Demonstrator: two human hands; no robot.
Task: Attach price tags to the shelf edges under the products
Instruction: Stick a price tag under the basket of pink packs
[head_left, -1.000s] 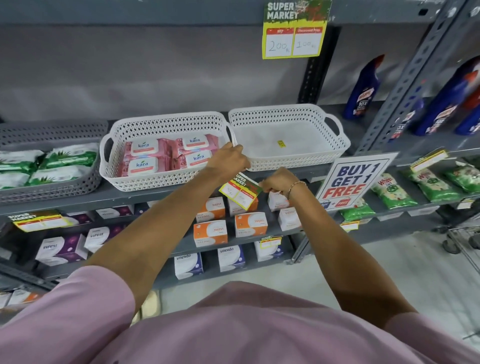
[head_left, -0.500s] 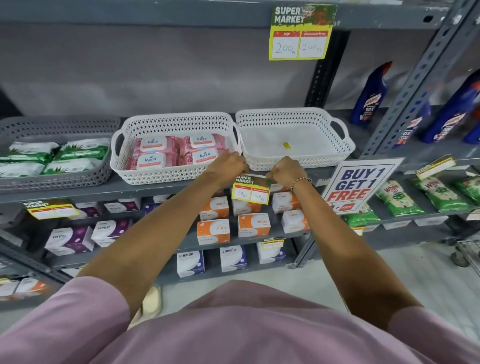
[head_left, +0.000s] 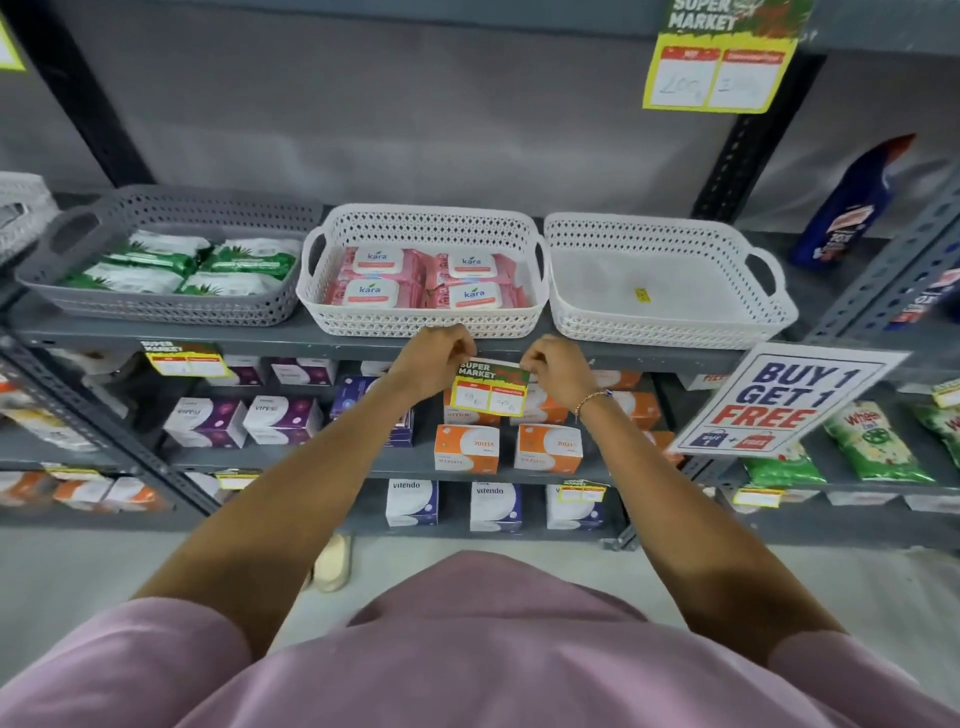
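Both hands pinch the price tag (head_left: 490, 388) between them: left hand (head_left: 435, 358) on its left top corner, right hand (head_left: 555, 362) on its right, long axis level along the shelf edge (head_left: 311, 347) just above, under the kara wipes basket (head_left: 423, 319).

Even, bright light with soft shadows; wide-angle bending at the edges, slight blur throughout.
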